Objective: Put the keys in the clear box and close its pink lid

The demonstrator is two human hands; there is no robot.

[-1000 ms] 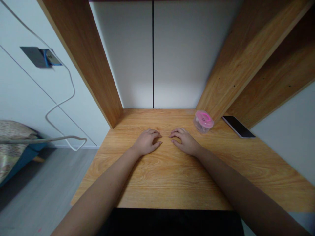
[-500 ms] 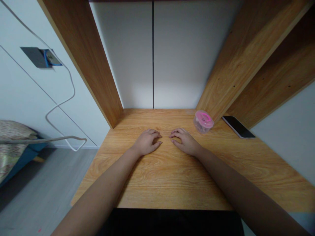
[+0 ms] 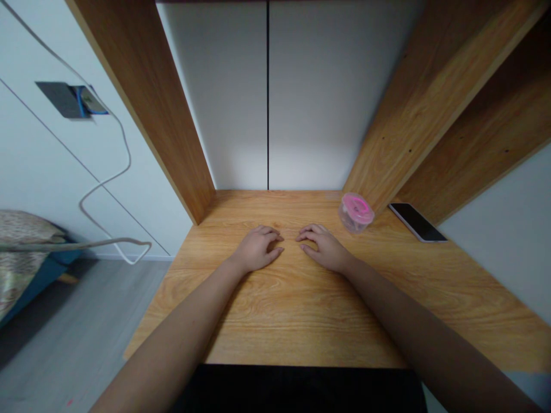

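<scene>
Head camera looked forward and down at a bare left hand (image 3: 257,249) and right hand (image 3: 326,249), both lying palm-down, side by side and just apart, on a light oak-grain wooden desk (image 3: 301,321). The fingers (image 3: 270,232) of each hand were relaxed and slightly curved, released and grasping nothing, with their tips resting on the wood. The nearest object, a small round clear plastic container with a bright pink lid (image 3: 356,213), stood upright toward the back of the desk, beyond the right hand and not touching it, against the foot of a wood-grain upright panel (image 3: 413,115). Farther right lay a slim black smartphone (image 3: 416,222), its screen dark (nothing readable on it). Ahead rose tall white cabinet doors (image 3: 215,97). To the left, a thin white cable (image 3: 127,160) looped down from a grey wall plate (image 3: 62,99), and part of a bed with a patterned cover (image 3: 21,241) sat above a grey floor (image 3: 86,321). The container's contents could not be made out through its cloudy wall, and the frame cut off the bed and the person's body.
</scene>
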